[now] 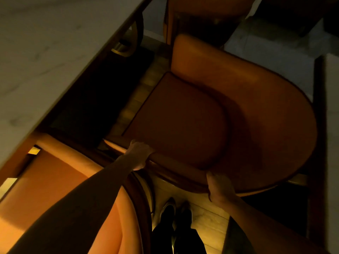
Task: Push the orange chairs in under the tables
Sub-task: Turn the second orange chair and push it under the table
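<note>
An orange chair (pixel 183 116) with a curved padded back stands in the middle of the view, its seat fully out from under the pale marble table (pixel 45 52) on the left. My left hand (pixel 139 154) grips the near armrest end of its back. My right hand (pixel 219 187) holds the curved back rim further right. A second orange chair (pixel 60 180) sits at lower left, its front tucked under the table edge. A third orange chair (pixel 201 13) stands at the top.
A gap of wooden floor (pixel 135 99) lies between the chair seat and the table. A table leg with a brass foot (pixel 122 46) stands under the table. Another pale table edge (pixel 332 125) runs along the right. My shoes (pixel 176 209) are below.
</note>
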